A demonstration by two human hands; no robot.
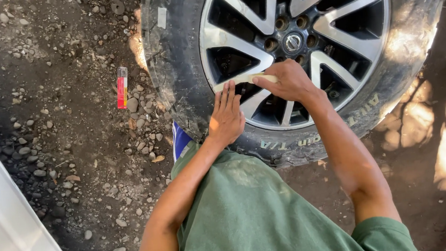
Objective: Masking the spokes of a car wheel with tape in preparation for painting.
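Silver alloy wheel (294,44) in its dusty tyre (174,65) lies flat on gravelly dirt. The right hand (288,82), just below the wheel's hub, pinches a pale flat strip (246,80) laid across a spoke. The left hand (226,117), beside it at the wheel's rim, rests flat, fingers straight, holding nothing. The strip looks only partly pressed down. A red-and-white packet (122,87) lies left of the tyre.

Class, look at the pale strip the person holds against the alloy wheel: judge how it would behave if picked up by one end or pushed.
The pale strip spans straight between the right hand and left hand, so it is probably fairly stiff. It looks thin and narrow, likely light. Being flat, it should slide, not roll, on the wheel.
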